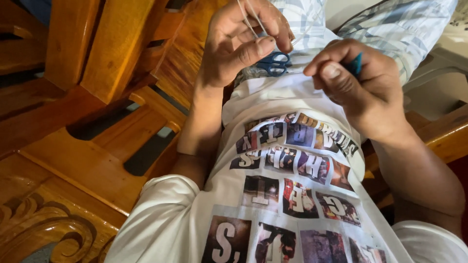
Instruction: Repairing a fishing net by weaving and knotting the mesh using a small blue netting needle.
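Left hand (241, 41) pinching thread (248, 19), right hand (353, 80) around blue tool (357, 63)

A person wears a white short-sleeved T-shirt (273, 195) printed across the front with rows of photo-filled block letters in dark red, blue and brown tones, and pale plaid trousers (390, 29) in grey-blue checks. Both forearms are bare, without watch or rings showing.
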